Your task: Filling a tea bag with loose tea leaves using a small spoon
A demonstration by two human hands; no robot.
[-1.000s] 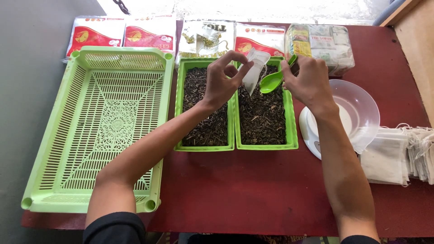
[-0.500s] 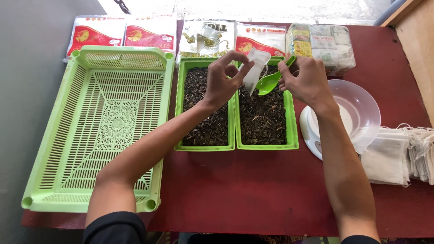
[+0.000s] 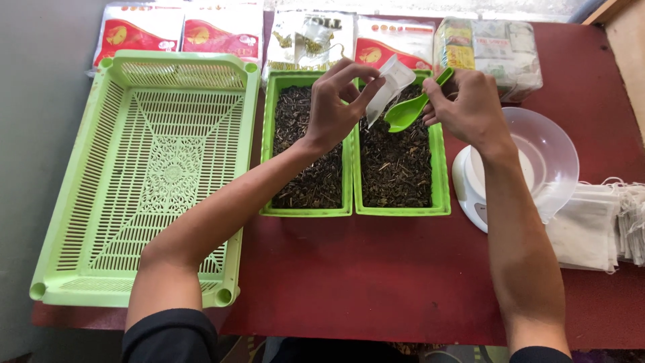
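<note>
My left hand [image 3: 334,107] pinches a small white filter bag [image 3: 387,89] by its top, holding it tilted above the right green tray [image 3: 440,181] of dark dried leaves. My right hand [image 3: 470,107] grips a green plastic spoon [image 3: 408,113], whose bowl sits right beside the bag's mouth. A second green tray [image 3: 269,168] of the same dark leaves lies just left, under my left wrist.
A large light-green slotted basket [image 3: 101,202] lies at the left. A clear bowl [image 3: 554,151] rests on a white scale [image 3: 470,195] at the right, beside a stack of white filter bags [image 3: 591,225]. Sealed packets [image 3: 222,33] line the far edge of the red table [image 3: 376,282].
The spoon's bowl has moved closer to the bag's mouth. The view has tipped down a little, so everything sits slightly higher and nearer.
</note>
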